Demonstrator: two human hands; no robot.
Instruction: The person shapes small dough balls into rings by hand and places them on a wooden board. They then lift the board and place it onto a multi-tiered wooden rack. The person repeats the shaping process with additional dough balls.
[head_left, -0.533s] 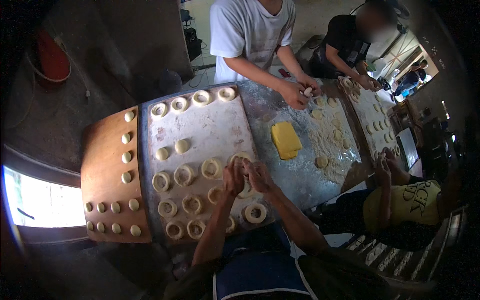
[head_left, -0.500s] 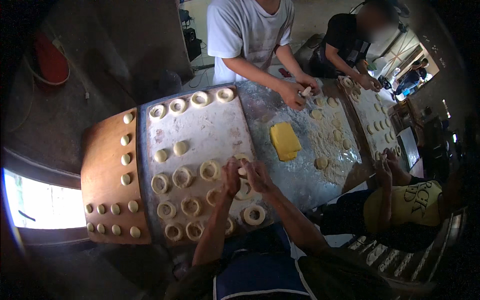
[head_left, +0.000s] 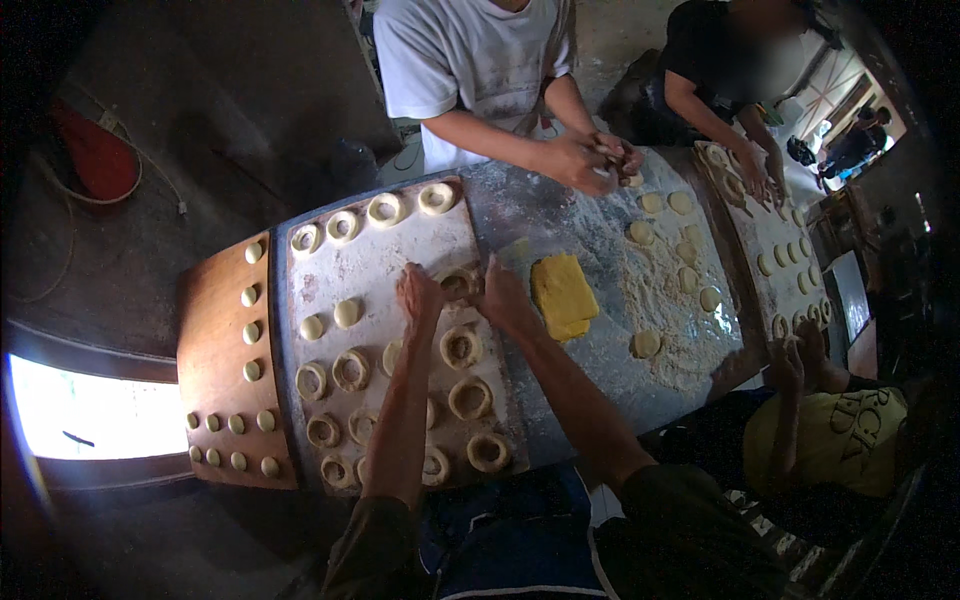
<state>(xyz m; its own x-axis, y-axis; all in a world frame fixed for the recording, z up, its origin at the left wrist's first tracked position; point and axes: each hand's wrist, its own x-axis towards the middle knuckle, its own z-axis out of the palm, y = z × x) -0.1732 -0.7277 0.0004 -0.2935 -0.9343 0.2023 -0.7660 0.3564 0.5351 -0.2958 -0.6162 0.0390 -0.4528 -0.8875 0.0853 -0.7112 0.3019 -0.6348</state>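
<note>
A pale dough ring (head_left: 458,284) lies on the floured board (head_left: 385,262), with my hands at its two sides. My left hand (head_left: 420,294) is closed at the ring's left edge. On the right edge, my right hand (head_left: 503,292) has its fingers bent against the dough; its fingertips are partly hidden. Several finished rings, such as one dough ring (head_left: 461,347) just nearer, sit in rows, some covered by my left forearm. Two dough balls (head_left: 347,313) rest left of my left hand.
A brown board (head_left: 222,340) with dough balls stands at the left. Right of my hands lies a yellow block (head_left: 564,297), then floury dough rounds (head_left: 646,345). Across the table a person in white (head_left: 470,70) handles dough; others work at a far-right board (head_left: 775,240).
My hands were close together around a piece of dough. They have moved farther away and apart, and a dough ring now lies between them. The view has shifted slightly.
</note>
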